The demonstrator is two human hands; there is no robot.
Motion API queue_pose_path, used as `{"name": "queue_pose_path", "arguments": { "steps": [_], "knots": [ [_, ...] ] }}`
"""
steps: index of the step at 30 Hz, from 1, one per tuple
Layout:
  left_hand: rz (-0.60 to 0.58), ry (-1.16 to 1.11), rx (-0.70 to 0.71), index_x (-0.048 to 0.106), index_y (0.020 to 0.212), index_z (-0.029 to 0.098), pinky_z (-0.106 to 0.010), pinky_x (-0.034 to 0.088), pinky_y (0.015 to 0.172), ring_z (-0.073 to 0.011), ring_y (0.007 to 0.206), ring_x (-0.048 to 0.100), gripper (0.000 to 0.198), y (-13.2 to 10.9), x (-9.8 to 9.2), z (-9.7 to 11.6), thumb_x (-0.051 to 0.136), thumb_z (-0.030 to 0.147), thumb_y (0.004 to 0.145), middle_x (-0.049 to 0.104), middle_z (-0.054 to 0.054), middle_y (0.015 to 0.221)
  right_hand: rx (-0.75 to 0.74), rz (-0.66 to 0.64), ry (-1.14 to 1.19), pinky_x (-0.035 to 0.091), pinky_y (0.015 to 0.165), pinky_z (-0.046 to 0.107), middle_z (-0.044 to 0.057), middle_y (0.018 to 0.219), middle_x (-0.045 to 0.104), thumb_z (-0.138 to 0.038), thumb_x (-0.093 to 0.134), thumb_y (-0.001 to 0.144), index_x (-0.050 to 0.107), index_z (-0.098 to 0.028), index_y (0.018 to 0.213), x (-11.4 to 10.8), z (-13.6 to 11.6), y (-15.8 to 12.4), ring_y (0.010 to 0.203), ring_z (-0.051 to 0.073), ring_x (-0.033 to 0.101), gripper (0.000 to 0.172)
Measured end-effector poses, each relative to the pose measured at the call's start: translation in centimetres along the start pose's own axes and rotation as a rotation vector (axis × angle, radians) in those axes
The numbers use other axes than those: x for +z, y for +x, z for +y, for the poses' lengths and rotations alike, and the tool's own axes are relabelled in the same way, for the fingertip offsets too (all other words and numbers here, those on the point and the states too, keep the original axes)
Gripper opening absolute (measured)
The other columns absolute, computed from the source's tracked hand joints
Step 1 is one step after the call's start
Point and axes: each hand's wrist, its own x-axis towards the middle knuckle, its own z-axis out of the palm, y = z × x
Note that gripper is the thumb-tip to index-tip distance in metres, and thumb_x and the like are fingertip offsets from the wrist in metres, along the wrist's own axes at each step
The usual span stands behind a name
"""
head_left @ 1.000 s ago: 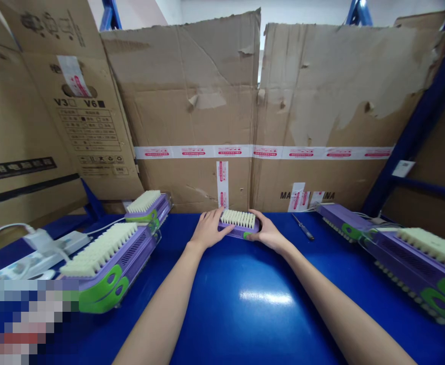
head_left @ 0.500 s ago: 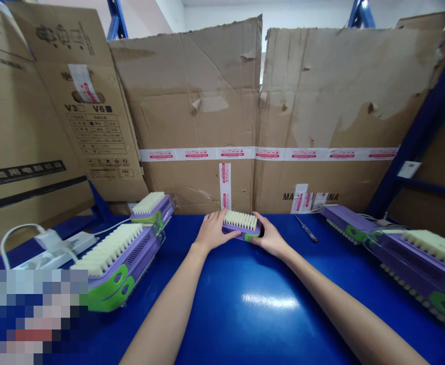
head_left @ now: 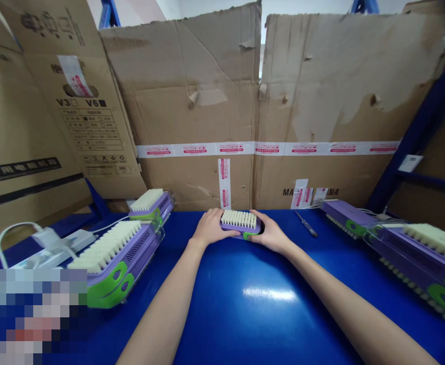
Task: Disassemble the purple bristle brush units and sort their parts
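Note:
A purple and green device with cream bristles on top (head_left: 239, 223) sits at the far middle of the blue table (head_left: 245, 304), close to the cardboard wall. My left hand (head_left: 209, 229) is wrapped round its left end, fingers curled onto it. My right hand (head_left: 271, 232) grips its right end the same way. Both forearms reach straight out from the near edge.
Two like devices (head_left: 114, 253) (head_left: 150, 204) lie at the left beside a white power strip with cable (head_left: 51, 243). More such devices (head_left: 408, 243) line the right side. A small screwdriver (head_left: 305, 224) lies right of my hands. Cardboard boxes (head_left: 253, 101) wall the back; blue rack posts (head_left: 423, 121) stand right.
The device's green near edge has tipped up a little between my hands since the first frame. Both hands keep their grip at its ends.

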Motion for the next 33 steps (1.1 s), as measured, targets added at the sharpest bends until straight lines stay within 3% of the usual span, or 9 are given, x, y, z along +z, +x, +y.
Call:
{"name": "queue_pose_path", "arguments": {
  "steps": [6, 12, 16, 19, 22, 27, 33],
  "knots": [
    [0.005, 0.047, 0.012, 0.06, 0.098, 0.018, -0.038, 0.043, 0.079, -0.0266, 0.09, 0.055, 0.076, 0.2, -0.4, 0.1, 0.062, 0.076, 0.05, 0.062, -0.008, 0.093, -0.01, -0.03, -0.031, 0.036, 0.102, 0.043, 0.012, 0.126, 0.054, -0.029, 0.076, 0.054, 0.046, -0.015, 0.132, -0.4, -0.1, 0.1, 0.115, 0.027, 0.051, 0.085],
    [-0.056, -0.032, 0.031, 0.062, 0.1, 0.02, -0.035, 0.044, 0.08, -0.0254, 0.092, 0.056, 0.073, 0.2, -1.3, -0.4, 0.064, 0.074, 0.051, 0.064, -0.007, 0.095, 0.095, -0.207, 0.294, 0.036, 0.104, 0.039, 0.01, 0.128, 0.054, -0.024, 0.08, 0.05, 0.046, -0.015, 0.132, -1.5, -0.8, 0.1, 0.117, 0.023, 0.051, 0.089],
    [-0.093, -0.045, 0.029, 0.064, 0.093, 0.021, -0.035, 0.045, 0.077, -0.0248, 0.087, 0.058, 0.064, 0.2, -1.8, -0.5, 0.063, 0.072, 0.054, 0.066, -0.006, 0.091, 0.197, -0.312, 0.521, 0.038, 0.102, 0.037, 0.008, 0.123, 0.059, -0.017, 0.078, 0.048, 0.052, -0.017, 0.126, -3.0, -1.3, -0.2, 0.115, 0.023, 0.052, 0.082],
    [-0.09, -0.072, 0.023, 0.064, 0.092, 0.022, -0.034, 0.046, 0.077, -0.0242, 0.086, 0.059, 0.059, 0.0, -1.8, -0.6, 0.062, 0.071, 0.058, 0.066, -0.006, 0.09, 0.285, -0.34, 0.627, 0.041, 0.099, 0.039, 0.01, 0.12, 0.06, -0.023, 0.075, 0.055, 0.054, -0.018, 0.124, -4.7, -0.5, -0.5, 0.114, 0.025, 0.054, 0.072],
    [-0.02, -0.068, 0.003, 0.062, 0.096, 0.02, -0.035, 0.046, 0.079, -0.0249, 0.092, 0.057, 0.062, -0.3, -1.5, -0.9, 0.061, 0.07, 0.059, 0.064, -0.007, 0.093, 0.326, -0.243, 0.665, 0.044, 0.096, 0.044, 0.012, 0.116, 0.062, -0.035, 0.07, 0.065, 0.05, -0.018, 0.126, -5.8, 1.0, -0.7, 0.108, 0.026, 0.058, 0.067],
    [0.04, -0.011, -0.044, 0.058, 0.098, 0.019, -0.038, 0.046, 0.082, -0.0257, 0.096, 0.054, 0.066, -0.6, -0.9, -1.2, 0.059, 0.073, 0.059, 0.06, -0.008, 0.097, 0.318, 0.152, 0.382, 0.044, 0.095, 0.042, 0.013, 0.115, 0.062, -0.038, 0.076, 0.059, 0.055, -0.017, 0.118, -4.6, 2.6, -0.1, 0.105, 0.025, 0.059, 0.066],
    [0.049, 0.018, -0.093, 0.057, 0.102, 0.019, -0.039, 0.046, 0.082, -0.0266, 0.099, 0.053, 0.07, -0.5, -0.6, -1.2, 0.057, 0.075, 0.06, 0.059, -0.008, 0.099, 0.199, 0.194, -0.051, 0.045, 0.091, 0.039, 0.009, 0.109, 0.063, -0.04, 0.074, 0.06, 0.056, -0.017, 0.117, -2.9, 3.1, 0.1, 0.099, 0.023, 0.06, 0.065]
  ]
}}
